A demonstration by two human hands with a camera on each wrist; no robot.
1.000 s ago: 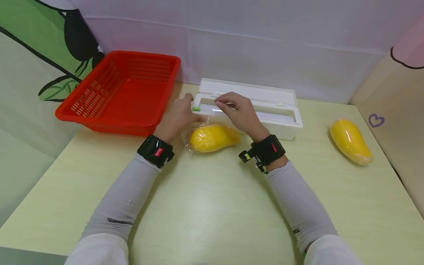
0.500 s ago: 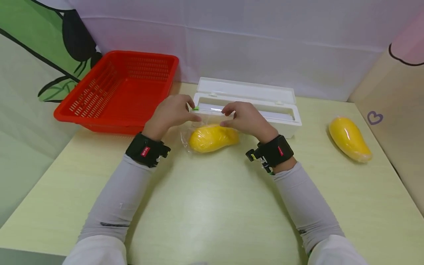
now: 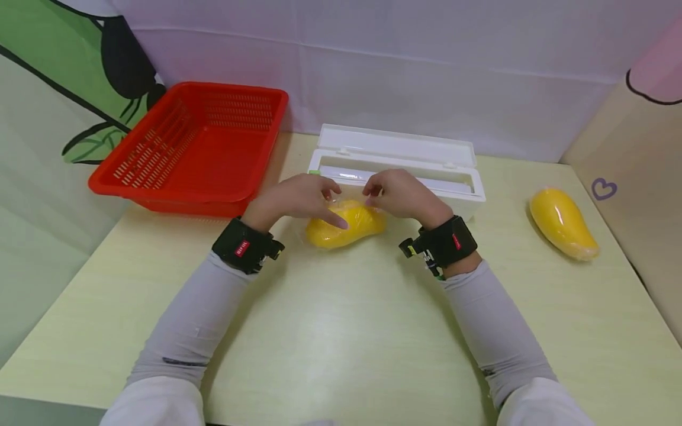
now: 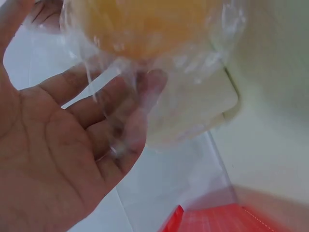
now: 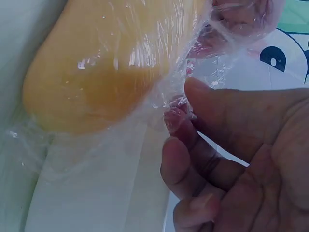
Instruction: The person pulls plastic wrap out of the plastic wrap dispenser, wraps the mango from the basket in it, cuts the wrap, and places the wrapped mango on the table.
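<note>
Both forearms in grey sleeves with black wrist bands reach forward over the pale green table point(image 3: 341, 343). Left hand point(image 3: 298, 198) lies over the left part of the yellow mango point(image 3: 346, 223), fingers extended and loosely spread, fingertips touching the clear film point(image 4: 120, 92) that covers the fruit; left wrist view shows the palm open with film draped across the fingers point(image 4: 140, 111), not clearly pinched. Right hand point(image 3: 402, 195) sits at the mango's right top, thumb and curled fingers point(image 5: 178, 125) pinching the film point(image 5: 193, 92) next to the fruit in the right wrist view. Mango point(image 5: 101, 67) lies on the table, centre, between the two hands, wrapped in wrinkled film, just in front of the white wrap dispenser box point(image 3: 458, 198). The box is just behind the hands, lid point(image 3: 396, 145) open and tipped back toward the wall, small green slider point(image 3: 315, 173) at its left front corner. Second mango point(image 3: 562, 223) lies well apart at the right side of the table, near the beige panel with a heart mark point(image 3: 605, 189). Red slotted basket point(image 3: 186, 148) sits far left, beside the box, against the printed backdrop; white cloth wall point(image 3: 426, 71) behind everything
</note>
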